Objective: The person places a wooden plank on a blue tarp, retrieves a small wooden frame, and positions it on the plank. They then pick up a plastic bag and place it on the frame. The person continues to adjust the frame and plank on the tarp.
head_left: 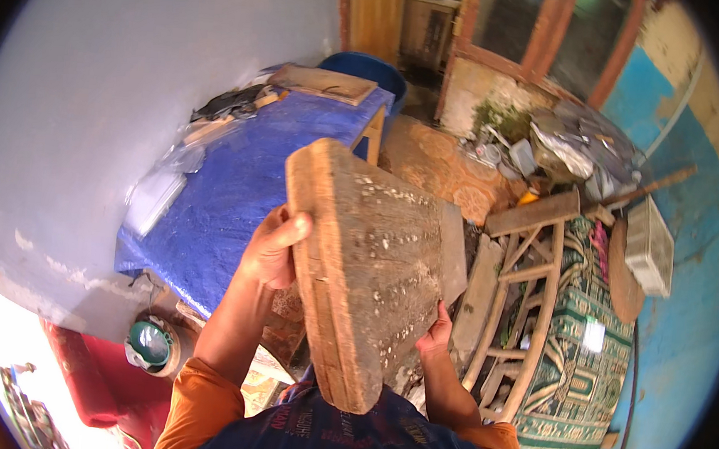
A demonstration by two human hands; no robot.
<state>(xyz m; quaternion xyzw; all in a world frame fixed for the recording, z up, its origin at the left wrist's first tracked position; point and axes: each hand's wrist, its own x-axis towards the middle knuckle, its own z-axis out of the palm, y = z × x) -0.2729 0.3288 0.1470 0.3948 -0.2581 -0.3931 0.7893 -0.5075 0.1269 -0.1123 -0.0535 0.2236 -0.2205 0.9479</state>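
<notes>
In front of my body I hold a thick, weathered wooden board, tilted on its edge. White specks and dark stains dot its broad grey-brown face, and its thick edge is lighter wood. My left hand grips the thick left edge, with the thumb on the near side and the other fingers partly hidden behind it. At the lower right, my right hand is closed on the opposite edge; most of its fingers are out of sight behind the wood. A paler flat part shows past the board's right side.
To the left stands a table under a blue cover, with a flat wooden panel at its far end. A wooden frame and a green patterned mat lie right. Behind are a blue tub and piled sacks.
</notes>
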